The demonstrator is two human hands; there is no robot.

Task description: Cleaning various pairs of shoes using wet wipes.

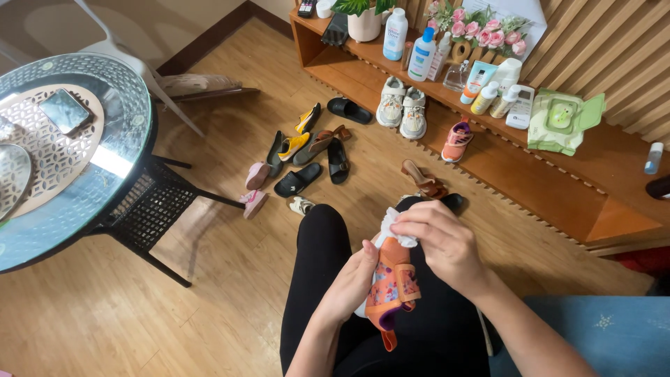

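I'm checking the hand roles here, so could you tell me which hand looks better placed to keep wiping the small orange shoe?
Probably the right hand: it pinches the white wipe against the top of the orange shoe. The left hand grips the shoe's side, steadying it over the lap.

Light wooden floor (209, 307) with scattered shoes (307, 157). Round glass counter (105, 160) on black metal legs at left. Low wooden shelf (488, 150) along slatted wall (614, 42), carrying bottles (422, 52) and pink flowers (481, 28).
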